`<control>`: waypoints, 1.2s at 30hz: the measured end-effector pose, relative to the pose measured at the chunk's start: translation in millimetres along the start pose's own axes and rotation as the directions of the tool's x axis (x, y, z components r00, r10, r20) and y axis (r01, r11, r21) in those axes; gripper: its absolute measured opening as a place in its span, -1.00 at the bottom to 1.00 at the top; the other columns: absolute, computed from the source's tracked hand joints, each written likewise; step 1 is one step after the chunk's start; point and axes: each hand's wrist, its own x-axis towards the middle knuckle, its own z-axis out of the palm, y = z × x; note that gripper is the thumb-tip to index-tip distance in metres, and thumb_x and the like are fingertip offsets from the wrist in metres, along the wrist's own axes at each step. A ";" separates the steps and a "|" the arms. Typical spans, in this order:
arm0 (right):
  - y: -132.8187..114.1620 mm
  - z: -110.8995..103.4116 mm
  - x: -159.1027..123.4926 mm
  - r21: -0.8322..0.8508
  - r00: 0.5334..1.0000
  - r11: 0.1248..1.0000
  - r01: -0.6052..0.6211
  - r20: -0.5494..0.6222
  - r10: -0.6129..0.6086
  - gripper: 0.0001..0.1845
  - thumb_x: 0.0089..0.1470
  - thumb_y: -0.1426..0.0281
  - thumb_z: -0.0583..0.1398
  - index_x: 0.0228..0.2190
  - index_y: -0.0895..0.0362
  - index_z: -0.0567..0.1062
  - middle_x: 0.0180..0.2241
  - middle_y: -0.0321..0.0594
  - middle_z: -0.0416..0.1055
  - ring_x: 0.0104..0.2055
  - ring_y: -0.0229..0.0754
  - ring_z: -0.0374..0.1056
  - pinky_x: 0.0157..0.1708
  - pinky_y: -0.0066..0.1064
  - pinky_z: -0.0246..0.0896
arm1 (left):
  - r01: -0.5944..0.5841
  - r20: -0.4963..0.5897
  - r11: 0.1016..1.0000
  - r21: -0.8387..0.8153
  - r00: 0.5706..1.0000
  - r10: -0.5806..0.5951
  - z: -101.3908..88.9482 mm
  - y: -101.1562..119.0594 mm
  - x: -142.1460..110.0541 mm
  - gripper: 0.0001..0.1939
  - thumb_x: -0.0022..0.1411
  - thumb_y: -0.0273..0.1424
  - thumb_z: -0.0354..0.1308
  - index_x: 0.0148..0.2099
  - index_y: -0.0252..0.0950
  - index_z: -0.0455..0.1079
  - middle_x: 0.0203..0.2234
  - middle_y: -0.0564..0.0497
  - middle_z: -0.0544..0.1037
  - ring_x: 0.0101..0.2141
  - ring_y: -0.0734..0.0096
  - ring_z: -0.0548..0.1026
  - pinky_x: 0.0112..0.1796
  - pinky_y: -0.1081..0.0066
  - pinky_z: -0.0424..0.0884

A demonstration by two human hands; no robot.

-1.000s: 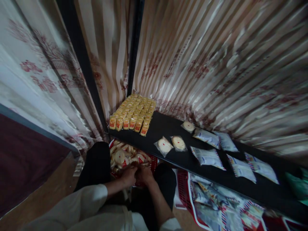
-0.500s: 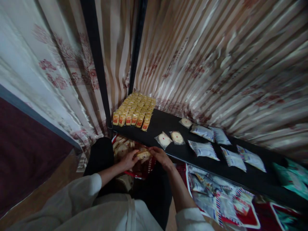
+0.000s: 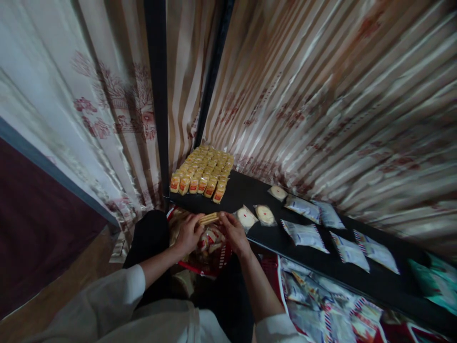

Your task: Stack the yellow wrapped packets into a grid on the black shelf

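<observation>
Above the red basket (image 3: 222,261), pale-yellow packet (image 3: 209,218) between both hands' grip

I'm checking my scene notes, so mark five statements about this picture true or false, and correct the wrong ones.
1. The left hand and right hand hold a thin tan wrapped stack. True.
2. Four round, pale, clear-wrapped packets lie on the long black shelf. False: three do.
3. A red plastic basket is below the hands. True.
4. Rows of small yellow packets fill the shelf's right end. False: they stand at its left end.
5. Green packaging shows at far right. True.
</observation>
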 end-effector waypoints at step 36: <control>-30.7 31.4 63.4 -0.738 0.797 0.501 0.451 0.081 -0.598 -0.63 0.12 0.39 0.04 -0.04 0.19 0.38 -0.17 -0.06 0.45 -0.14 -0.13 0.32 -0.11 -0.28 0.26 | 0.034 -0.211 0.991 0.132 0.977 -0.005 24.2 -10.4 87.4 -0.69 0.08 -0.61 0.03 -0.10 -0.27 0.29 -0.21 -0.03 0.43 -0.11 0.31 0.39 -0.05 0.26 0.32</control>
